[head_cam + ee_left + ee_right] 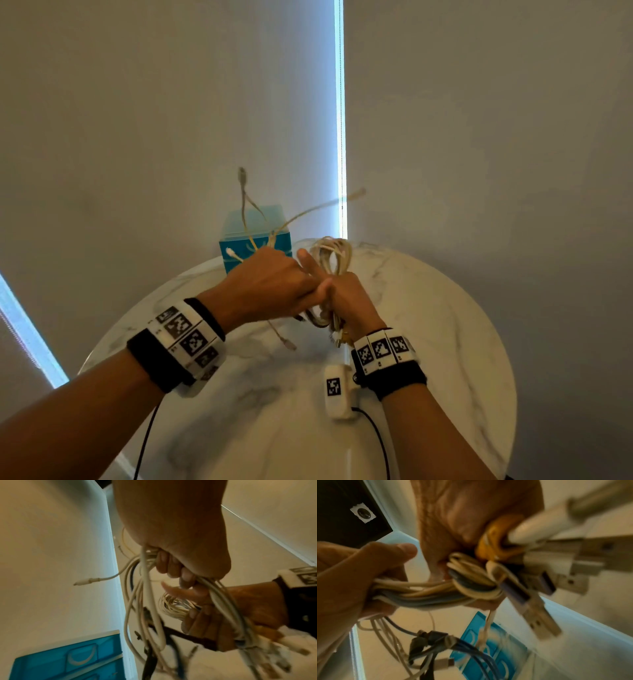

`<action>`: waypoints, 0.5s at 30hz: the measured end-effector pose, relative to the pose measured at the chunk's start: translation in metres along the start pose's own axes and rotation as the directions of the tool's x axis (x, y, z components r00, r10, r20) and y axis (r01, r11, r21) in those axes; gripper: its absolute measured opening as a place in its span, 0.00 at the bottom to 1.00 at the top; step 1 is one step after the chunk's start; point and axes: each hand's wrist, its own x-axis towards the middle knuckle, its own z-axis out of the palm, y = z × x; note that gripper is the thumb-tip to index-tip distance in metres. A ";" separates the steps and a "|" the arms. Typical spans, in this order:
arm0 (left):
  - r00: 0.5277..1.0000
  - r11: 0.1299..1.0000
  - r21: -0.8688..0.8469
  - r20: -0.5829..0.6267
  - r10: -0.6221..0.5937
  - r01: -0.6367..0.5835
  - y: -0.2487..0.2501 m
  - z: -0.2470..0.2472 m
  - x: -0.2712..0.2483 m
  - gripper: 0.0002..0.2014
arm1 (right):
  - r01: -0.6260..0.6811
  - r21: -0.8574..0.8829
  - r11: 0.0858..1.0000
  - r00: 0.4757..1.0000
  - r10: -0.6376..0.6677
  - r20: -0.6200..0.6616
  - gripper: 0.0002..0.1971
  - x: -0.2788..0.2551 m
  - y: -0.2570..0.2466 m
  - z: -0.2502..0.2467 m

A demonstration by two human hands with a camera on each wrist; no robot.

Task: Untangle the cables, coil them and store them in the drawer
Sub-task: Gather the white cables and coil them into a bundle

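Observation:
Both my hands meet above the round marble table (431, 329), holding one tangle of mostly white cables (330, 255). My left hand (291, 274) grips several strands; loose ends (243, 178) stick up from it and one plug (289, 344) dangles below. My right hand (342, 294) grips the looped part of the bundle, with USB plugs (539, 615) hanging out by the wrist. In the left wrist view my left hand (175, 569) has its fingers curled round white strands (145, 588); blue and black cables (471, 654) hang underneath. The blue drawer unit (255, 240) stands behind the hands, drawers closed.
The blue drawer unit (68, 660) sits at the table's far edge against a pale wall. A bright window strip (339, 120) runs down behind it. Black sensor leads (376, 442) trail from my wrists over the near table edge.

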 end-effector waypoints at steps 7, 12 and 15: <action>0.927 0.903 -0.233 -0.021 -0.375 0.360 -0.007 -0.011 0.005 0.37 | -0.360 0.163 0.918 0.868 0.265 0.420 0.43 -0.007 0.004 0.036; 0.737 0.646 -0.363 0.416 -0.532 0.671 -0.022 -0.014 0.016 0.38 | -0.493 0.214 0.844 0.767 0.305 0.564 0.51 -0.008 0.010 0.042; 0.675 0.602 -0.353 0.570 -0.469 0.716 -0.032 -0.013 0.017 0.38 | -0.435 0.115 0.893 0.723 0.270 0.635 0.43 -0.013 0.013 0.044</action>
